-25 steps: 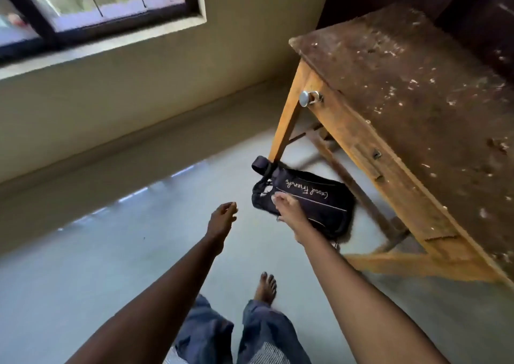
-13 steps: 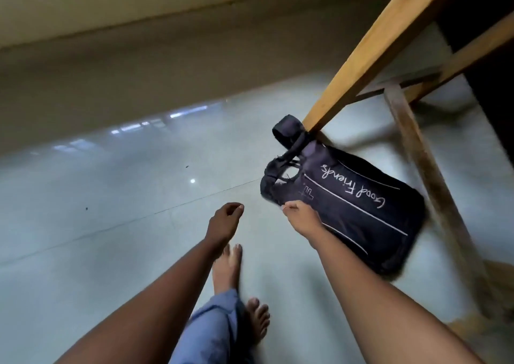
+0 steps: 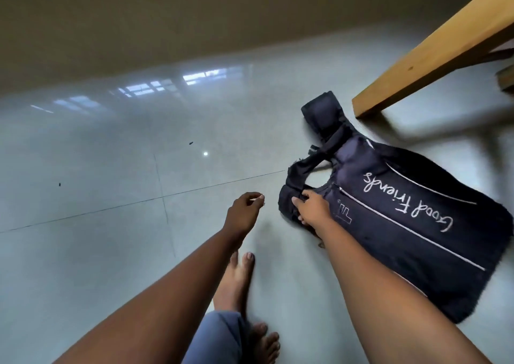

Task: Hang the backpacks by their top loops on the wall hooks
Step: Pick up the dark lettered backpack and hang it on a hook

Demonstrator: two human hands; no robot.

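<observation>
A dark navy backpack [image 3: 403, 224] with white "Good Friends" lettering lies flat on the pale tiled floor, right of centre. Its top loop and straps [image 3: 308, 166] point up-left, toward the wall. My right hand [image 3: 311, 207] rests on the bag's top corner, fingers curled around the fabric at the base of the loop. My left hand [image 3: 244, 210] hovers just left of the bag, fingers loosely curled, holding nothing and not touching the bag. No wall hooks are in view.
A wooden table leg [image 3: 434, 57] slants down to the floor just beyond the backpack's straps. My bare feet [image 3: 236, 280] stand below my hands. The base of a beige wall [image 3: 167, 24] runs along the top.
The view has dropped closer to the floor and the backpack looms larger. My right hand has closed on the bag's top corner; my left hand stays beside it.
</observation>
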